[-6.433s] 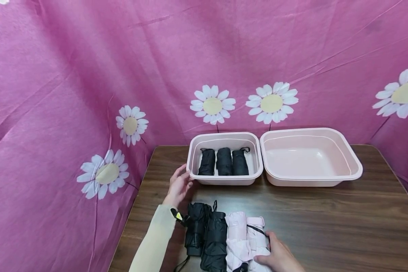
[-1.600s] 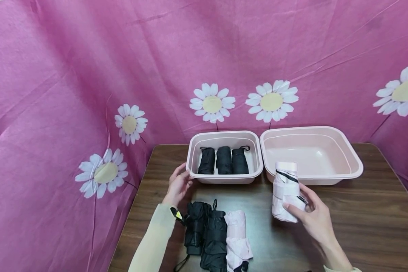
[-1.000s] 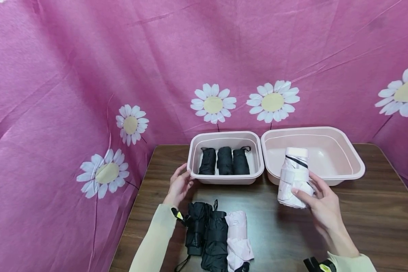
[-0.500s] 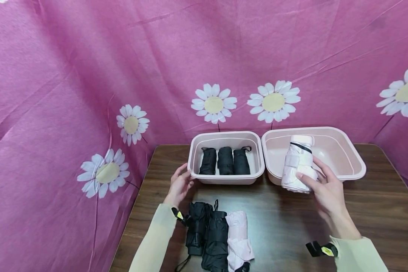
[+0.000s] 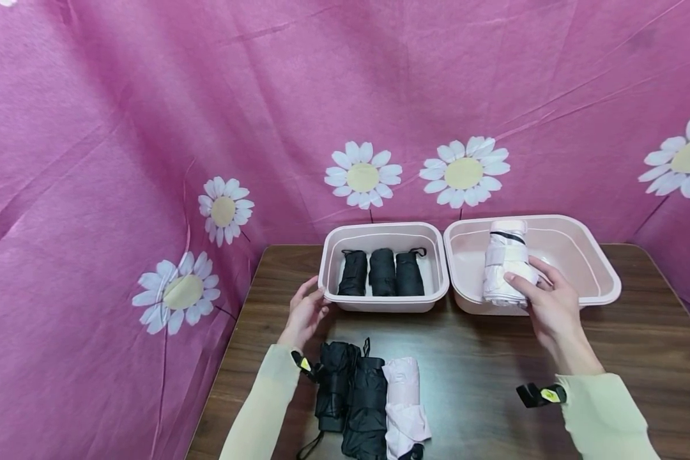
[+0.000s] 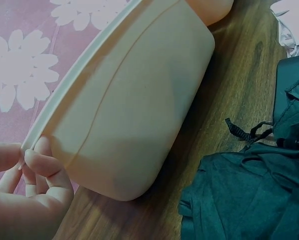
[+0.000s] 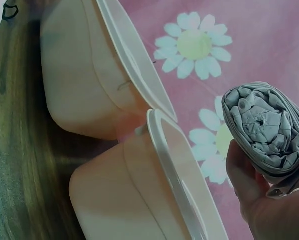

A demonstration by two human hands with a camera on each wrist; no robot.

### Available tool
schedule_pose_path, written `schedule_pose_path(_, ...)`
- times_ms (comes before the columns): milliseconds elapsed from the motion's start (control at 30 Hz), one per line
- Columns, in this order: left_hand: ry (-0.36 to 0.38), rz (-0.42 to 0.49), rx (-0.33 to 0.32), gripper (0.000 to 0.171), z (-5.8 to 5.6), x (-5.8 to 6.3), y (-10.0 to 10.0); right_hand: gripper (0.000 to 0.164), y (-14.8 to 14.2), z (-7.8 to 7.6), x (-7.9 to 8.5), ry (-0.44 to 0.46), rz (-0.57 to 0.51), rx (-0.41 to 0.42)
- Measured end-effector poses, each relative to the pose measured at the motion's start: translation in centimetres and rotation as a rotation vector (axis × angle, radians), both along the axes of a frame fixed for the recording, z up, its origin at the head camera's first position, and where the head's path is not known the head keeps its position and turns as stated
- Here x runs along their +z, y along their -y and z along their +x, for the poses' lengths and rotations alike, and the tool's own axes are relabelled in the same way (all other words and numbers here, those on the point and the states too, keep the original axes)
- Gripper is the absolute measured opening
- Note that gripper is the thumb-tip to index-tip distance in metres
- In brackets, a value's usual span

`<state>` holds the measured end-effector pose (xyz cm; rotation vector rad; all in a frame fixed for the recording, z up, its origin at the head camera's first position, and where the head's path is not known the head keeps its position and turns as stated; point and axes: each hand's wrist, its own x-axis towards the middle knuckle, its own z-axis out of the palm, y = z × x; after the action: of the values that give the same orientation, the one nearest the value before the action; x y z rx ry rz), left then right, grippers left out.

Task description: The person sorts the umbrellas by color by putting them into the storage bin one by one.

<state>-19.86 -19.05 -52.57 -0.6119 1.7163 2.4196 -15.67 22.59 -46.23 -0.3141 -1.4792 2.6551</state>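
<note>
Right grip (image 5: 554, 308) holds 1 umbrella (image 5: 503, 262) over larger basin's (image 5: 560, 248) near rim (image 5: 599, 300).

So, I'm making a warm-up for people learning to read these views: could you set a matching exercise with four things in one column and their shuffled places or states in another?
Things
1. Left hand
2. Smaller tub
3. Right hand
4. Pale umbrella outside either hand

Places or states
A. Lies on the table alongside a black umbrella
B. Holds a pale rolled umbrella
C. Holds a tub's rim
D. Contains three black rolled umbrellas

Pairs: 1-C, 2-D, 3-B, 4-A
</note>
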Motion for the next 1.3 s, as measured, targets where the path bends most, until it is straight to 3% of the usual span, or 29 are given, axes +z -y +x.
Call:
schedule_pose_path(367,0.008,0.003,0.005,0.046,-0.1,-0.1,0.0,0.043,-0.2,-1.7,-0.7,0.078,0.144,0.027)
schedule_pose_path(700,0.014,0.0,-0.009,0.047,0.0,0.0,0.1,0.065,0.2,-3.3,-1.6,0.144,0.407,0.006)
schedule_pose_path(1000,0.004,-0.005,0.004,0.044,0.0,0.0,0.0,0.069,0.8,-4.0,-2.2,0.169,0.702,0.008)
schedule_pose_path(1067,0.003,-0.005,0.008,0.044,0.1,0.0,-0.1,0.071,0.9,-4.1,-2.3,0.158,0.777,0.036)
schedule_pose_path(1233,0.012,-0.004,0.013,0.043,0.1,0.1,-0.1,0.079,0.7,-4.0,-1.9,0.087,1.021,0.23)
schedule_pose_path(1300,0.019,-0.007,0.016,0.042,0.1,0.2,0.0,0.079,0.7,-3.8,-1.4,0.075,1.099,0.252)
